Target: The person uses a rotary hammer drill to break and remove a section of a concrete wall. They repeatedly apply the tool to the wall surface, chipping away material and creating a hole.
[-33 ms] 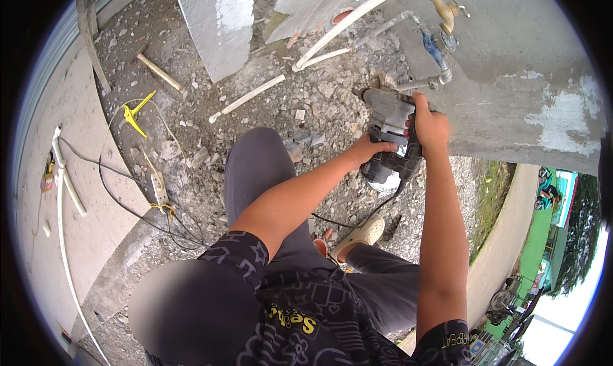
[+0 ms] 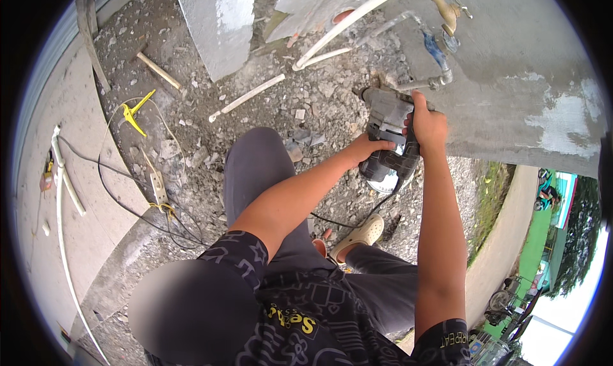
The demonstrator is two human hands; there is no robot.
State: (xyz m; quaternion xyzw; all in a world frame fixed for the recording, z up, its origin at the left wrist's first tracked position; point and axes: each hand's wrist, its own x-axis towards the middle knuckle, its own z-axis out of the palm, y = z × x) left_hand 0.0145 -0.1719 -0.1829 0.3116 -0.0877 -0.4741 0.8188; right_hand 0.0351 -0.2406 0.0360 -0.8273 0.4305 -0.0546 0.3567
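A grey and black hammer drill (image 2: 386, 114) is held low against the foot of the concrete wall. Its front end meets broken rubble just beside a grey pipe elbow (image 2: 440, 80); the tip of the bit is hidden. My right hand (image 2: 429, 124) is wrapped round its rear handle, thumb toward the wall. From the left, my left hand (image 2: 369, 149) grips the side of the drill body. A black power cord (image 2: 383, 203) runs from the handle down past my shoe.
White pipe (image 2: 351, 21) and a brass tap (image 2: 445, 13) stand along the wall. On the rubble at left lie a loose pipe piece (image 2: 248, 98), a wooden-handled hammer (image 2: 159, 71), a yellow tool (image 2: 135, 115) and an extension socket (image 2: 158, 186) with tangled cords.
The rear of the hammer drill has shifted very slightly left, both hands keeping their hold. Nothing else has visibly moved.
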